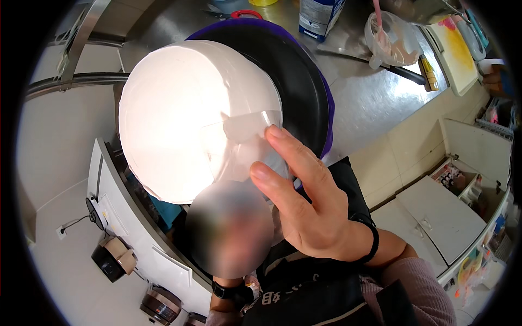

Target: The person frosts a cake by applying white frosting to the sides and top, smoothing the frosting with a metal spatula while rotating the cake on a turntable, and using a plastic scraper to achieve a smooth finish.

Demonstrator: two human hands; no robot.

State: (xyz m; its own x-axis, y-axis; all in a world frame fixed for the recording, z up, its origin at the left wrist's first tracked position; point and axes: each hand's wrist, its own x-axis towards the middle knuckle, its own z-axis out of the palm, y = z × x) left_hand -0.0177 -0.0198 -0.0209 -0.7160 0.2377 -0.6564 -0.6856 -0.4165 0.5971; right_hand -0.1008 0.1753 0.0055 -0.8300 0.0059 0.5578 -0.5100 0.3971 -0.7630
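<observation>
A large, rounded form coated in smooth white cream, like a cake (pixel 175 122), fills the middle left in the head view, brightly lit. Under and behind it is a round black board or turntable (pixel 304 93) with a purple edge. My right hand (pixel 314 203) holds a clear, thin plastic sheet (pixel 248 126) against the cake's near right side, index finger and thumb lying on the sheet. My left hand (pixel 230 244) is below the cake, hidden by a round blur; only the wrist with a black watch shows, so its grip cannot be made out.
On the steel worktop (pixel 367 110) stand a carton (pixel 320 18), a long spatula (pixel 403 75) with a black handle, a clear jug (pixel 391 40) smeared with cream, and red-handled scissors (pixel 246 14). A cutting board (pixel 458 57) lies at the right. White cabinets (pixel 440 220) stand lower right.
</observation>
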